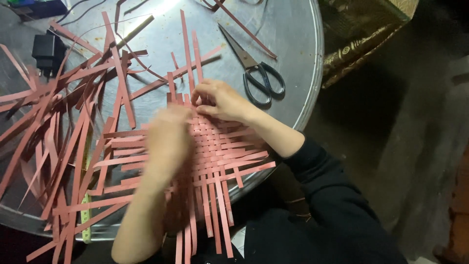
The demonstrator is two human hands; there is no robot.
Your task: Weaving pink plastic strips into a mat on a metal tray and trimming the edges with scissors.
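A flat mat woven from pink paper strips lies near the front edge of a round metal tray. My right hand rests on the mat's far edge, its fingers pinching the strip ends there. My left hand is blurred with motion over the mat's left side, fingers bent down onto the weave; I cannot tell if it grips a strip. Loose strip ends stick out from the mat on all sides.
Many loose pink strips lie piled on the tray's left half. Black-handled scissors lie behind my right hand. A black power adapter sits at far left, a yellow-green ruler under the strips. Patterned fabric lies beyond the tray.
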